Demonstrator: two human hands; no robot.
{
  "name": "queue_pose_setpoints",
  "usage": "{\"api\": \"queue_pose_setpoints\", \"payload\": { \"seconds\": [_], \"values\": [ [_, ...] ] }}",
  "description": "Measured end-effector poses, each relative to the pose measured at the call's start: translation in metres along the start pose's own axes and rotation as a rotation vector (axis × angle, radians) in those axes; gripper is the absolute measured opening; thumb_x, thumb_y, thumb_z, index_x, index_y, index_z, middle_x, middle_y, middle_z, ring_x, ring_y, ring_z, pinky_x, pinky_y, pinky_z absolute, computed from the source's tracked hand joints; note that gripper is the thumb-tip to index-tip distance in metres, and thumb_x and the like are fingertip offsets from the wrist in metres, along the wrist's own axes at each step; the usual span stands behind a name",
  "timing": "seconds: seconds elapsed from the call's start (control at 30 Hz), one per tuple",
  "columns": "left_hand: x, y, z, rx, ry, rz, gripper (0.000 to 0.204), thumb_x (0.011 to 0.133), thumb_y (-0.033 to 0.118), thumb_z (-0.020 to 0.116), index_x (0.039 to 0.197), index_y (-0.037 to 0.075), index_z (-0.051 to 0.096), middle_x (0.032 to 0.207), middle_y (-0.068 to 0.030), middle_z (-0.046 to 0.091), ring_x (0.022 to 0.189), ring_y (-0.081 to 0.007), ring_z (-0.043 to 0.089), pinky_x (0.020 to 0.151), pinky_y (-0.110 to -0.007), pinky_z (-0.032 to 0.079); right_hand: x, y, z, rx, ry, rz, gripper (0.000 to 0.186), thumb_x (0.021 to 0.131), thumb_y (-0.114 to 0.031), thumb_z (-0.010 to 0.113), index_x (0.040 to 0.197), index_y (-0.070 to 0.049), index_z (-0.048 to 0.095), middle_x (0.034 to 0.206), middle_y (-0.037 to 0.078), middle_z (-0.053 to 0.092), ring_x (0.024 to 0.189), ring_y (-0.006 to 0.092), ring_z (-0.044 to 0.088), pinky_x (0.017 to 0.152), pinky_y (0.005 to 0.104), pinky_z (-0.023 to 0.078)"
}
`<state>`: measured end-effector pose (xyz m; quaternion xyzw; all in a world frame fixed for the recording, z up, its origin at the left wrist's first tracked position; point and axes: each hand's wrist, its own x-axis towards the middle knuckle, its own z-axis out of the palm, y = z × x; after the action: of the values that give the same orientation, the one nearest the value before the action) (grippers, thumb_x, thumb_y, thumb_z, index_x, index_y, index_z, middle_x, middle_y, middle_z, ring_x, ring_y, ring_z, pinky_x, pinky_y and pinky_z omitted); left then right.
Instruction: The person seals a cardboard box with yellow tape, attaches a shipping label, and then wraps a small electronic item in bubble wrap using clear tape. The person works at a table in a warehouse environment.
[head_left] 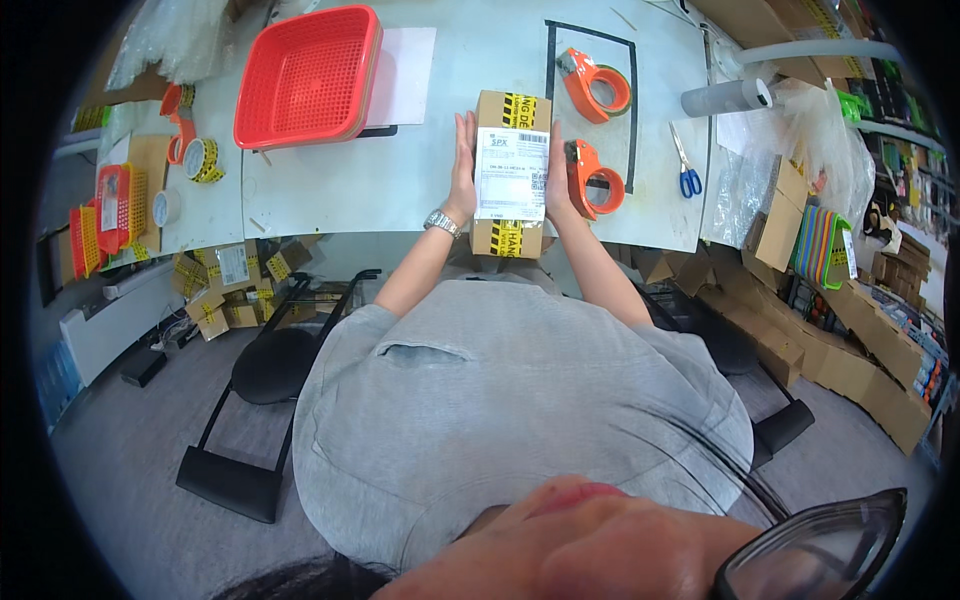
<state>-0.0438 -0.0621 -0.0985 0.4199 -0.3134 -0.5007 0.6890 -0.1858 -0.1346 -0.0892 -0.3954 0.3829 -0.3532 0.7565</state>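
Note:
A long brown cardboard box (489, 238) lies at the table's front edge, its near end jutting past it. Yellow-and-black printed tape runs along the top, and a white shipping label (512, 180) covers the middle. My left hand (463, 168), with a metal watch on the wrist, presses flat against the left side. Against the right side lies my right hand (559, 172), so the box is held between both palms. Just right of that hand sits an orange tape dispenser (594, 180); another orange dispenser (596, 86) is farther back.
Stacked red baskets (305, 75) stand at the back left over a white sheet (407, 75). Tape rolls (202, 160) are at the far left. Blue-handled scissors (688, 178) and a grey cylinder (722, 97) lie right. Black stools (275, 367) and cardboard pieces (830, 350) flank me.

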Motion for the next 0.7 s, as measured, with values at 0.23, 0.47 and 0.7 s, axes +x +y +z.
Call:
{"api": "queue_pose_setpoints", "payload": {
  "seconds": [0.23,0.47,0.7],
  "values": [
    [-0.012,-0.007,-0.016,0.114,0.097,-0.089,0.076,0.107,0.051,0.025,0.158,0.003,-0.005,0.164,-0.0169,0.012,0.151,-0.0276,0.013,0.122,-0.037,0.016,-0.005,0.008,-0.005,0.081,0.094,-0.064,0.08,0.105,-0.059,0.028,0.16,-0.011,-0.005,0.165,0.014,0.015,0.149,0.0281,0.024,0.122,0.0382,0.022],
    [-0.042,0.042,0.005,0.303,-0.071,-0.317,0.093,0.102,0.05,0.048,0.156,-0.005,-0.004,0.16,-0.0244,0.025,0.147,-0.0307,0.027,0.12,-0.034,0.021,-0.055,-0.01,0.009,-0.254,0.109,0.03,0.062,0.107,-0.039,0.043,0.152,0.001,0.029,0.145,0.016,0.047,0.132,0.0236,0.047,0.111,0.0343,0.035],
    [-0.03,0.07,-0.002,0.852,-0.135,0.299,0.132,0.078,0.035,0.084,0.156,0.003,-0.018,0.165,-0.0235,-0.004,0.153,-0.0306,0.011,0.122,-0.041,0.019,-0.065,-0.003,-0.013,-0.767,-0.15,-0.457,0.085,0.093,-0.03,0.065,0.156,0.0,0.018,0.154,0.02,0.035,0.145,0.0309,0.031,0.119,0.0451,0.021]
  ]
}}
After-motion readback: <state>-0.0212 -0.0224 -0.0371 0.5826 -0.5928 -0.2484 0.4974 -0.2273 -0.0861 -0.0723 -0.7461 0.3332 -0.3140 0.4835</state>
